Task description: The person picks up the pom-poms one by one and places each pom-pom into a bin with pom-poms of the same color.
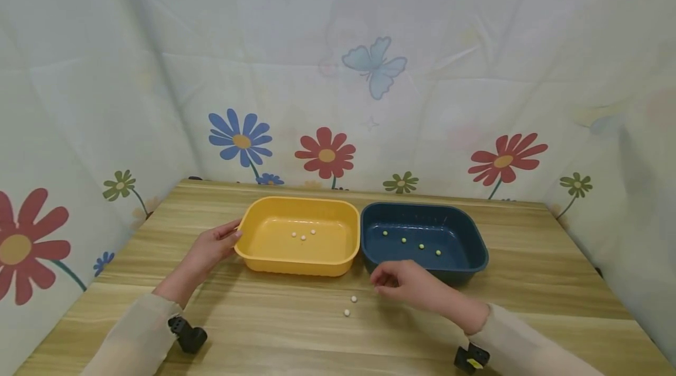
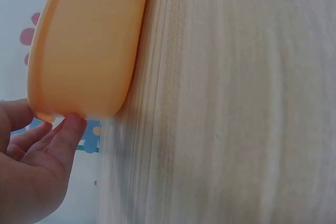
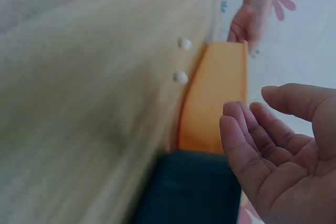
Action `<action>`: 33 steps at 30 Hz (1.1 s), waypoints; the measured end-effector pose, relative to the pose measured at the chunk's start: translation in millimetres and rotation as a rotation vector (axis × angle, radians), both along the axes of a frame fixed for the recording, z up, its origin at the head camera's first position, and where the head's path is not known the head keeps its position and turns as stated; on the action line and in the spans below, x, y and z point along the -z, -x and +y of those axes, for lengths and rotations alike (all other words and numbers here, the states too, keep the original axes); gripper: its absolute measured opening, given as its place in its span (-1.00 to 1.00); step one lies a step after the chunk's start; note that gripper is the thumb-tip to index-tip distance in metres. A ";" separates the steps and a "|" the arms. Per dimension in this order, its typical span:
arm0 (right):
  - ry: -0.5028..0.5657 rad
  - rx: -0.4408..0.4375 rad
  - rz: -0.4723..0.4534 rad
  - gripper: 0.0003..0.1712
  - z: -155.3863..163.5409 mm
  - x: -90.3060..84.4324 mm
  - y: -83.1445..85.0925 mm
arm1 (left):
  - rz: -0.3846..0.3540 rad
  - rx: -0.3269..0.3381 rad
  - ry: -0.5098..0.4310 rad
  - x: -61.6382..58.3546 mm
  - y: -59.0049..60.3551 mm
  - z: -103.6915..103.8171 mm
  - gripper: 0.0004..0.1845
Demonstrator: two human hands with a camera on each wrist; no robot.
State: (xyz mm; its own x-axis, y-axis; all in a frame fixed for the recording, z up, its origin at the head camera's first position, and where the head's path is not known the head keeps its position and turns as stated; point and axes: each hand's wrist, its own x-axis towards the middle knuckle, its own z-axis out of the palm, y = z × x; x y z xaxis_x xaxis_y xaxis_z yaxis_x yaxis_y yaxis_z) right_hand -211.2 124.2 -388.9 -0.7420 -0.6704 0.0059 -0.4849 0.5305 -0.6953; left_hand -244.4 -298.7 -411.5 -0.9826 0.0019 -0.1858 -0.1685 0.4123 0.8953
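Note:
At the left end of the yellow basin (image 1: 296, 267), my left hand (image 1: 211, 253) holds the rim between thumb and fingers, as the left wrist view also shows. Three small white balls (image 1: 303, 237) lie inside that basin. My right hand (image 1: 412, 285) hovers by the front edge of the dark blue basin (image 1: 460, 277), its fingers loosely bent. In the right wrist view its thumb (image 3: 294, 100) stands apart from the fingers, with nothing between them. Several small green balls (image 1: 421, 246) lie in a slanting row in the blue basin. Two white balls (image 1: 354, 299) sit on the table left of my right hand.
Both basins stand side by side on a wood-grain table (image 1: 274, 329), close to its back edge. Behind and along both sides hangs a pale cloth (image 1: 274, 41) printed with flowers and a butterfly. Each wrist carries a small black camera (image 1: 187, 335).

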 end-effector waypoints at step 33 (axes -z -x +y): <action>-0.052 0.014 -0.043 -0.85 -37.9 36.9 9.5 | 0.006 0.012 0.012 0.6 -1.0 0.1 -0.36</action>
State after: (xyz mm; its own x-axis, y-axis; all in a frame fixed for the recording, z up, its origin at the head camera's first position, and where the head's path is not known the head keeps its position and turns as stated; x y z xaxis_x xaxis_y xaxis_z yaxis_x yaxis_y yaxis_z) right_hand -220.7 86.3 -425.8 -0.7500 -0.6586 -0.0608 -0.4475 0.5730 -0.6866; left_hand -243.4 -298.6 -412.1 -0.9835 0.0118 -0.1805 -0.1584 0.4252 0.8911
